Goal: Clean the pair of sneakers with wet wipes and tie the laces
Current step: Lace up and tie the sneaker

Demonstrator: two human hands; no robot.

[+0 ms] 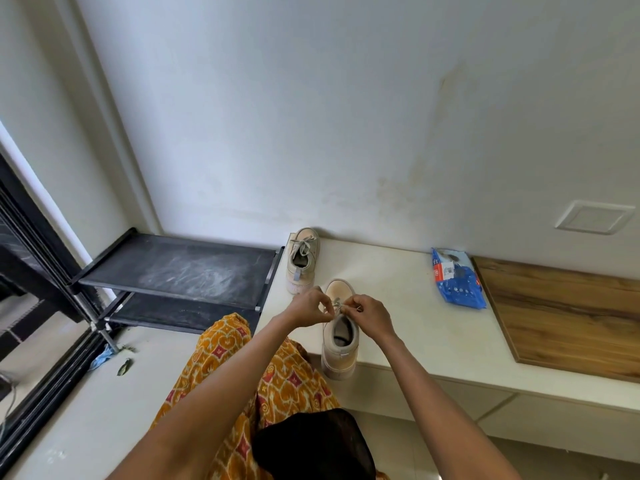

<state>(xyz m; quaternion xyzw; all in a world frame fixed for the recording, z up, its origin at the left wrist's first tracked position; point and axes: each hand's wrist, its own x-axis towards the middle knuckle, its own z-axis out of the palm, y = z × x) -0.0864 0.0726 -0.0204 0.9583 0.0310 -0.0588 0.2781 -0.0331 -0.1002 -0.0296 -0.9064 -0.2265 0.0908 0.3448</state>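
Observation:
A beige sneaker [340, 344] stands on the white counter [398, 299], heel at the front edge and toe toward the wall. My left hand [308, 310] and my right hand [370, 315] meet over its tongue, each pinching a part of the grey lace [337, 304]. The second beige sneaker [302, 259] stands farther back at the counter's left end, near the wall, with its lace in a bow. A blue pack of wet wipes [457, 280] lies to the right on the counter.
A black two-shelf rack [180, 268] stands left of the counter. A wooden board [568, 317] covers the counter's right part. A blue cloth scrap [104, 356] and a leaf [124, 367] lie on the floor ledge. My patterned orange garment [277, 382] is below.

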